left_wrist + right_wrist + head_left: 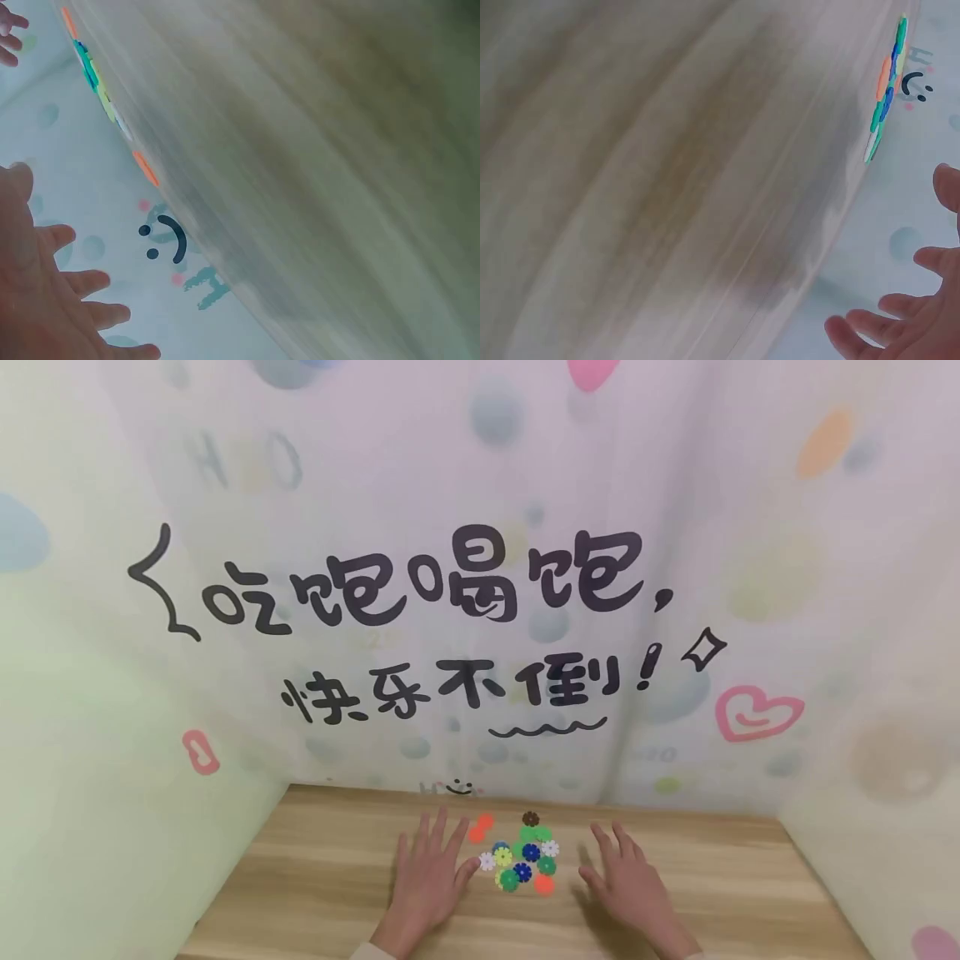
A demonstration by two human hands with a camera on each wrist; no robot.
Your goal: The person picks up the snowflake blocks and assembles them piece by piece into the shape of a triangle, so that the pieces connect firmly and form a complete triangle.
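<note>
A loose cluster of small round notched plastic discs, like snowflake building pieces, lies flat on the wooden table (330,877) between the two hands. Among them are an orange disc (544,884), a brown disc (531,818), a yellow disc (502,857), a dark blue disc (531,852) and white and green ones; several overlap. My left hand (429,870) is left of the cluster with fingers spread, its thumb close to a white disc (487,861). My right hand (626,881) hovers at the right, fingers apart, holding nothing. The left wrist view shows the left palm (37,292) empty too.
A pale curtain-like backdrop (420,510) with black lettering and coloured shapes rises behind the table's far edge. Similar pale walls (90,760) stand along the left and right sides. Two overlapping orange discs (477,834) lie near the left fingertips.
</note>
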